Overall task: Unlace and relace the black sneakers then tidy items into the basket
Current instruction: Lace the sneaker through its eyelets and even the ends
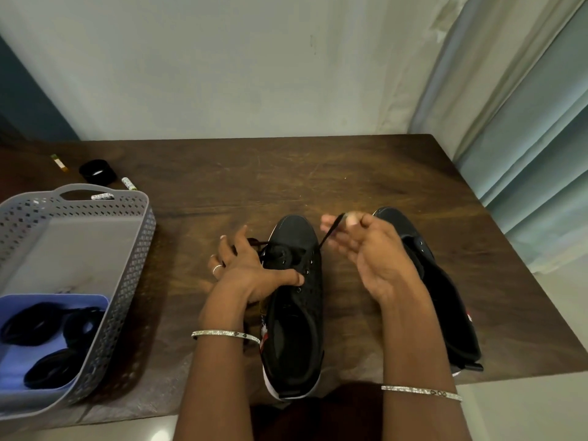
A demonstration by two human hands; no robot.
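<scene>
Two black sneakers stand toe-away on the brown table. My left hand (pixel 246 270) grips the left side of the nearer sneaker (pixel 294 308) at its eyelets, thumb across the tongue. A black lace (pixel 327 235) runs up from that sneaker's right eyelets. My right hand (pixel 366 246) pinches the lace's end above the table, between the two shoes. The second sneaker (pixel 445 300) lies to the right, partly hidden behind my right forearm. A grey perforated basket (pixel 133 249) sits at the left.
Inside the basket a blue tray (pixel 19 354) holds several black hair ties. Behind the basket lie a black round container (pixel 97 171), a small white tube (pixel 129 183), another white item (pixel 102 196) and a yellow stick (pixel 59 162). Curtains hang at the right.
</scene>
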